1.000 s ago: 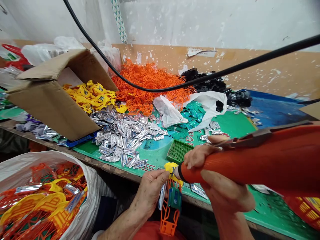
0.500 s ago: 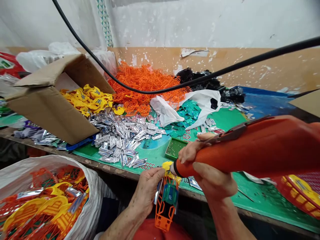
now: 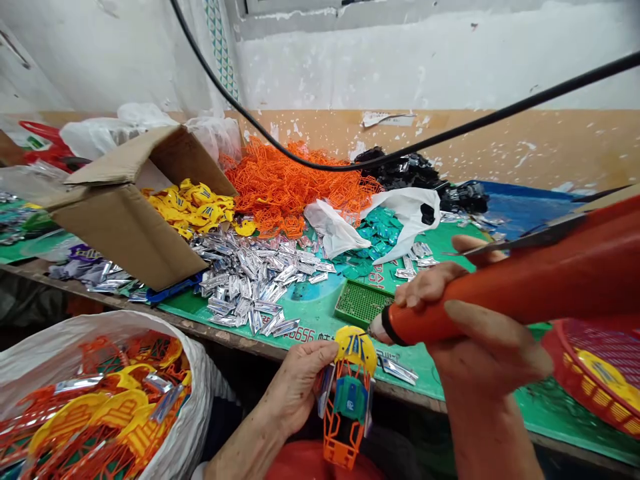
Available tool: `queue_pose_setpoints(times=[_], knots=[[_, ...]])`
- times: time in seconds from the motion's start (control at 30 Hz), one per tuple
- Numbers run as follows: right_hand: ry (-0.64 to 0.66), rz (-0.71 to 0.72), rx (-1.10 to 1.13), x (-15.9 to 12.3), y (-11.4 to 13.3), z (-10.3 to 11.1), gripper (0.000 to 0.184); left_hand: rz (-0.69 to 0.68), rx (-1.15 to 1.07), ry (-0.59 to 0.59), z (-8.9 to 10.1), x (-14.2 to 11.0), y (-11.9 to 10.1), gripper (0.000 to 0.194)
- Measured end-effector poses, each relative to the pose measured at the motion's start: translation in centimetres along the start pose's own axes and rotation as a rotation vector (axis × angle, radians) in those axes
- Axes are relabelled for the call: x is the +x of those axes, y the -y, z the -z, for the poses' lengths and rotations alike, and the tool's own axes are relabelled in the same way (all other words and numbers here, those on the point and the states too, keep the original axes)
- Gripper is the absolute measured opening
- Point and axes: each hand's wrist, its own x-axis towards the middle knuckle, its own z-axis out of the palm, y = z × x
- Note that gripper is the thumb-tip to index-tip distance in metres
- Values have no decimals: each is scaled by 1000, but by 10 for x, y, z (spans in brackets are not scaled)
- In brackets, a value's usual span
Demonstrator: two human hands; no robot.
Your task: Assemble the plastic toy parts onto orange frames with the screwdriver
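Observation:
My left hand point(image 3: 300, 377) pinches a toy car body point(image 3: 350, 400) near its front left side. It has an orange lattice frame, a rounded yellow front piece, a green block in the middle and silver side strips. My right hand point(image 3: 475, 313) is wrapped around a long red power screwdriver point(image 3: 520, 283) with a lever along its top. Its tip points left and sits just right of the yellow piece; whether they touch I cannot tell. Behind the tip lies a green perforated tray point(image 3: 363, 302) of small screws.
Silver parts point(image 3: 255, 273), an orange frame pile point(image 3: 295, 187), a carton point(image 3: 125, 207) of yellow parts and a white bag point(image 3: 413, 213) of green parts cover the bench. A white sack point(image 3: 195, 360) holds assembled bodies. A red basket point(image 3: 575, 360) stands right. A black cable point(image 3: 295, 162) hangs across.
My right hand has drawn the screwdriver back to the right, off the yellow piece. The car body has shifted slightly right and its yellow front now shows fully. The view has tilted up.

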Motion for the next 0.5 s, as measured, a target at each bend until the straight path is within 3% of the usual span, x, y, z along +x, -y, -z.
queue_pose_setpoints(times=[0.3, 0.5], knots=[[-292, 83, -319, 24, -4, 20, 23, -19, -86, -62, 1, -5, 0, 36], [-376, 19, -539, 35, -18, 44, 40, -48, -38, -73, -2, -9, -4, 38]])
